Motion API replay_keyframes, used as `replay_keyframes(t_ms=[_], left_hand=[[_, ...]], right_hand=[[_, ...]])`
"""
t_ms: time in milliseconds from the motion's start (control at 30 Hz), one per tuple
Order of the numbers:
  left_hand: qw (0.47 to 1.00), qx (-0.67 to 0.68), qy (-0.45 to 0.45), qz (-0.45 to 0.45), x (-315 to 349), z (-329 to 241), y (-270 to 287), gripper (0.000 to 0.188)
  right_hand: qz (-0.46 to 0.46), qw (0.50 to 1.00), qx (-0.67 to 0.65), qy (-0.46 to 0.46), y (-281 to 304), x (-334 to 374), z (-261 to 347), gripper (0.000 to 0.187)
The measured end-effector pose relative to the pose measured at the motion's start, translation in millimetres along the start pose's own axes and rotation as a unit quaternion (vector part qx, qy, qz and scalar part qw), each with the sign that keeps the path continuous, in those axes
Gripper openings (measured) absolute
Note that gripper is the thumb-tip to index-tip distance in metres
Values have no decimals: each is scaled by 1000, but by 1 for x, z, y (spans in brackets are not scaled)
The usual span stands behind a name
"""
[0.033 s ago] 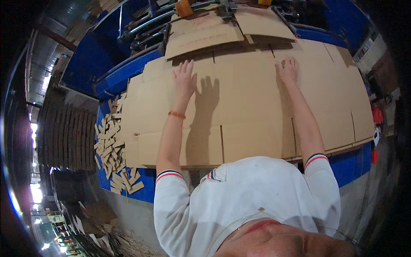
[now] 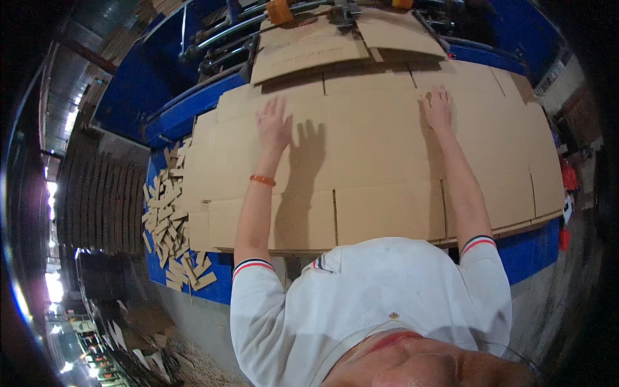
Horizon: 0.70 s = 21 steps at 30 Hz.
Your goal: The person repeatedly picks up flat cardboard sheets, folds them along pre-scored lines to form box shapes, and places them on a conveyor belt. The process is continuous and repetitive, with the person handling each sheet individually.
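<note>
A wide, flat cardboard box blank [image 2: 374,142] with slots and crease lines lies in front of me, on top of other sheets. My left hand [image 2: 275,124] is over its far left part, fingers spread, casting a shadow beside it; whether it touches is unclear. On the far right part, my right hand [image 2: 439,108] rests with its fingers outstretched, holding nothing. Beyond both hands, a printed cardboard piece [image 2: 309,55] and a plain cardboard piece [image 2: 401,35] sit under the machine's bars, their near edges raised above the blank.
The blue machine [image 2: 161,90] has metal bars and orange parts [image 2: 279,11] across the far side. Small cardboard offcuts [image 2: 166,219] pile up on its left ledge. Stacked cardboard [image 2: 100,203] stands farther left, with scraps on the floor. Red objects [image 2: 569,175] are at the right.
My left hand has shifted slightly left and toward me, and its shadow has moved with it. My right hand has barely moved.
</note>
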<state>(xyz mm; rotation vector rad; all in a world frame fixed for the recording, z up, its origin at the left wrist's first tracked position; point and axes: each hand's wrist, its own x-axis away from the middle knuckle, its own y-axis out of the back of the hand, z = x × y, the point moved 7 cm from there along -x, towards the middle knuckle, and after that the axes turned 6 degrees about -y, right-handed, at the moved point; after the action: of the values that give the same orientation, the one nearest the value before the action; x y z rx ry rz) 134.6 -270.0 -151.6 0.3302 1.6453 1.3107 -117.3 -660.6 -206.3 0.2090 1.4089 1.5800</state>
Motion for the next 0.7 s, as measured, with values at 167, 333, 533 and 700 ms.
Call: replay_keyframes(t_ms=[167,333,533,700], left_hand=[[905,-222,358,51,146,171,27,52],[924,-160,344,39,189,196,53,41],[890,-145,415,121,192,234,62,50],[862,16,476,176,178,245,90,54]], right_hand=[[63,993,-69,67,30,35,19,45],[66,994,-62,68,24,38,15,43],[61,990,-90,88,12,28,3,38],[55,990,-118,56,18,34,1,35]])
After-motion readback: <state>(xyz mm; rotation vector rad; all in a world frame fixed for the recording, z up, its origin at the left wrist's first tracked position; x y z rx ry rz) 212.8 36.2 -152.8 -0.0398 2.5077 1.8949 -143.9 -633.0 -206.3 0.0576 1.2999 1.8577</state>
